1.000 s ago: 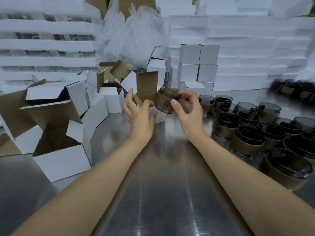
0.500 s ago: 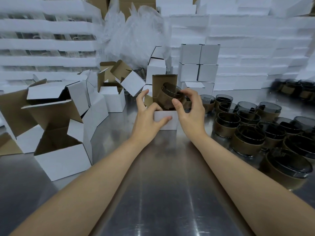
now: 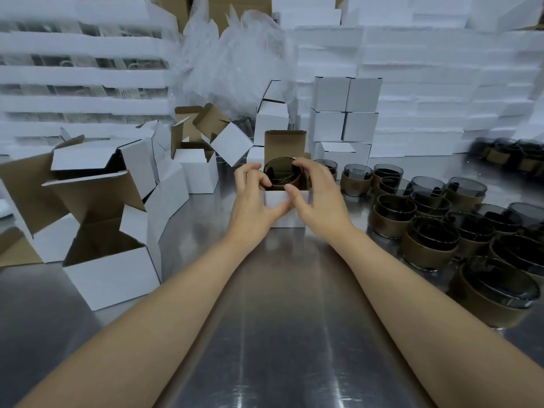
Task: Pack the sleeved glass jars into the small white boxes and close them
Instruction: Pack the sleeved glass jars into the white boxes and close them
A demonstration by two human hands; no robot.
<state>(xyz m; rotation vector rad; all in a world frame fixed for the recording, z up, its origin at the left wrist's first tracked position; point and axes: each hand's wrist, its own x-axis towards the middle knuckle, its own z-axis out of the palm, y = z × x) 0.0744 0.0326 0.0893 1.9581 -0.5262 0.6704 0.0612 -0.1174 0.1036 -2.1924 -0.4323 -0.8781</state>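
Note:
A small white box (image 3: 287, 217) stands upright on the steel table, its brown-lined lid flap raised at the back. A dark glass jar in a brown sleeve (image 3: 282, 175) sits upright in the box's mouth, its rim still above the box walls. My left hand (image 3: 253, 198) grips the box's left side, thumb across its front. My right hand (image 3: 319, 195) curls over the jar's right rim, fingers on the glass and thumb at the box's front edge.
Several sleeved jars (image 3: 426, 228) crowd the table on the right. Open white boxes (image 3: 112, 272) lie tumbled on the left. Closed boxes (image 3: 344, 110) are stacked behind, with foam sheets (image 3: 441, 83) and a plastic bag (image 3: 235, 63) at the back.
The jar went from tilted beside the box to upright inside its mouth. The box has come upright on the table, nearer to me, with both hands following it down.

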